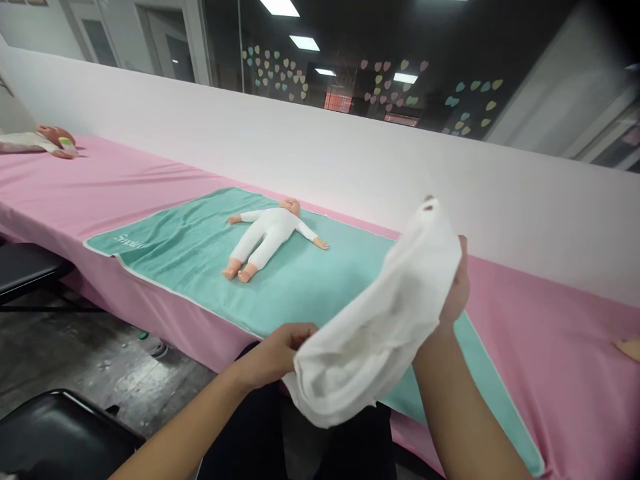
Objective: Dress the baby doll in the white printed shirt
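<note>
Farthest off to the left hand's left, a second doll [50, 138] lies at the far end of the pink-covered bench [135, 167]. Nearer, low on that same side and beside the left forearm, stands a black chair [65, 433]. Ahead of the left hand, a teal towel [195, 267] is spread over the bench, and on it, beyond the left hand and apart from it, a doll [273, 230] in a white suit lies on its back, arms spread, feet toward the person.

The left hand [283, 350] is closed on the lower left edge of a white cloth piece [375, 327], thumb and fingers partly hidden at the fabric. The piece hangs between the two hands, raised above the near edge of the bench, its upper end tilted away to the right. It should handle as light, soft and limp, with little risk of slipping or breaking, though it will fold in on itself if one end goes slack; the edges at opposite ends look the best places to hold.

The right hand [457, 287] grips the piece from behind at its upper right side, most of its fingers out of sight.
</note>
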The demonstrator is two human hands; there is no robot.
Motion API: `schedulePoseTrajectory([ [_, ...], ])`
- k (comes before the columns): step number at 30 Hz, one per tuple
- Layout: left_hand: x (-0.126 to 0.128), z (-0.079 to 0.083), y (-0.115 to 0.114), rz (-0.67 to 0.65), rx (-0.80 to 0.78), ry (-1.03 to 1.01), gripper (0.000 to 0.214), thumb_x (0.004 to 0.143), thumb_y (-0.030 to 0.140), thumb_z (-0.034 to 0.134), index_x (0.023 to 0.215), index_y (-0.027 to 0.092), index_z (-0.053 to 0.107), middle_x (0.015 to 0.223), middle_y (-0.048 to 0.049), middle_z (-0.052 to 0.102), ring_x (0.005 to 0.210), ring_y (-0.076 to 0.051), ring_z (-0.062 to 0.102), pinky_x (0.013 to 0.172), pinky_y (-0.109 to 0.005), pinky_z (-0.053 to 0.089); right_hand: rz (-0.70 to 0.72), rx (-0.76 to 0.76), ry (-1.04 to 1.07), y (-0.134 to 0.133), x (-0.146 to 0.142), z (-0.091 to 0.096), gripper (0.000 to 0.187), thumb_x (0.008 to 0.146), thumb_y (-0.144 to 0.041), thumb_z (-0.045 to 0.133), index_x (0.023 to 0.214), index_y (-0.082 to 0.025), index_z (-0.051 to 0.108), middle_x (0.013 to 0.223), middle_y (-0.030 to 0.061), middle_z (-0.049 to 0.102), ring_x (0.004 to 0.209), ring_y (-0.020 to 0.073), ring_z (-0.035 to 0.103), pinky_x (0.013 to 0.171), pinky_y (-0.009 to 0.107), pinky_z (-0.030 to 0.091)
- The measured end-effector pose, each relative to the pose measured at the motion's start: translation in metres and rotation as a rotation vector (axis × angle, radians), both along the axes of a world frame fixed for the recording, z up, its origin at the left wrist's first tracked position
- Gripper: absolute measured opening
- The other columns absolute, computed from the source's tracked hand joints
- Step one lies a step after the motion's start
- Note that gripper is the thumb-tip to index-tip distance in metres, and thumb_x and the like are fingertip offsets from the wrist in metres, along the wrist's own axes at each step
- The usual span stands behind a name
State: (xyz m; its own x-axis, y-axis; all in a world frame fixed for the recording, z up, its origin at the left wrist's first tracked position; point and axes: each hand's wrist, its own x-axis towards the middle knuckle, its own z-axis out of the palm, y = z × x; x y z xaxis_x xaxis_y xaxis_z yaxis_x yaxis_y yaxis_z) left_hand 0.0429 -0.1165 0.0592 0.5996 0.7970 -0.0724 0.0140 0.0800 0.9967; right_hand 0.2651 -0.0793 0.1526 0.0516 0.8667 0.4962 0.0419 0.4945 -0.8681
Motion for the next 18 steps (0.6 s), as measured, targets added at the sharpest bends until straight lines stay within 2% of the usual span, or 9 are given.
schedulePoseTrajectory([
  [3,0.0,0.01,-0.007,-0.07,0.018,0.033,0.02,0.073,0.034,0.062,0.075,0.015,0.056,0.067,0.0016,0.055,0.061,-0.01,0.05,0.055,-0.022,0.04,-0.195,0.029,-0.017,-0.01,0.041,-0.03,0.055,0.085,-0.06,0.014,0.122,-0.035,0.047,0.106,0.0015,0.062,0.105,0.0248,0.055,0.08,0.038,0.046],
  [5,-0.003,0.019,-0.009,0.095,0.176,0.129,0.019,0.077,0.035,0.057,0.073,0.016,0.055,0.066,0.0026,0.052,0.061,-0.009,0.047,0.054,-0.021,0.038,-0.273,0.017,-0.067,-0.022,0.074,-0.052,0.053,0.086,-0.056,0.014,0.119,-0.035,0.049,0.098,0.0045,0.064,0.099,0.0265,0.058,0.077,0.042,0.045],
  [7,-0.007,0.028,-0.011,0.364,0.358,0.213,0.015,0.081,0.032,0.051,0.076,0.018,0.055,0.068,0.0025,0.052,0.064,-0.01,0.047,0.057,-0.021,0.038,-0.272,-0.018,-0.127,-0.039,0.108,-0.067,0.053,0.084,-0.056,0.016,0.108,-0.032,0.057,0.082,0.008,0.064,0.084,0.0272,0.061,0.069,0.043,0.046],
  [8,-0.009,0.032,-0.012,0.486,0.421,0.225,0.012,0.082,0.03,0.049,0.079,0.019,0.054,0.07,0.0023,0.052,0.065,-0.01,0.048,0.057,-0.021,0.038,-0.205,-0.038,-0.148,-0.047,0.124,-0.07,0.051,0.082,-0.059,0.02,0.096,-0.031,0.061,0.07,0.0074,0.061,0.072,0.0258,0.062,0.062,0.041,0.046],
  [9,-0.009,0.036,-0.013,0.577,0.46,0.212,0.01,0.082,0.028,0.048,0.082,0.019,0.054,0.072,0.0021,0.052,0.065,-0.01,0.048,0.058,-0.021,0.039,-0.05,-0.063,-0.173,-0.055,0.137,-0.07,0.047,0.078,-0.063,0.028,0.081,-0.031,0.062,0.059,0.0049,0.057,0.06,0.0228,0.06,0.055,0.037,0.045],
  [11,-0.005,0.041,-0.015,0.64,0.487,0.161,0.007,0.081,0.025,0.047,0.085,0.02,0.051,0.074,0.0016,0.052,0.064,-0.01,0.049,0.057,-0.021,0.04,0.426,-0.176,-0.292,-0.071,0.149,-0.061,0.034,0.071,-0.06,0.048,0.062,-0.03,0.058,0.05,0.0008,0.054,0.049,0.0181,0.055,0.049,0.032,0.044],
  [13,0.005,0.045,-0.018,0.577,0.517,0.154,0.006,0.081,0.021,0.045,0.083,0.02,0.05,0.073,0.0015,0.052,0.064,-0.01,0.05,0.056,-0.021,0.04,0.565,-0.353,-0.516,-0.083,0.137,-0.045,0.027,0.074,-0.055,0.054,0.074,-0.029,0.061,0.076,0.0045,0.065,0.071,0.0214,0.062,0.064,0.036,0.048],
  [16,0.028,0.05,-0.022,0.379,0.596,0.247,0.011,0.079,0.014,0.042,0.079,0.02,0.051,0.071,0.0021,0.052,0.063,-0.01,0.048,0.056,-0.021,0.039,0.286,-0.325,-0.65,-0.097,0.078,-0.024,0.037,0.072,-0.053,0.059,0.1,-0.029,0.056,0.112,0.0069,0.058,0.104,0.0251,0.053,0.088,0.041,0.041],
  [18,0.039,0.053,-0.023,0.268,0.621,0.288,0.014,0.079,0.012,0.04,0.078,0.02,0.052,0.069,0.0025,0.052,0.061,-0.009,0.047,0.055,-0.02,0.037,0.134,-0.298,-0.721,-0.099,0.031,-0.023,0.044,0.067,-0.047,0.066,0.104,-0.028,0.052,0.114,0.0055,0.056,0.103,0.0241,0.053,0.085,0.038,0.042],
])
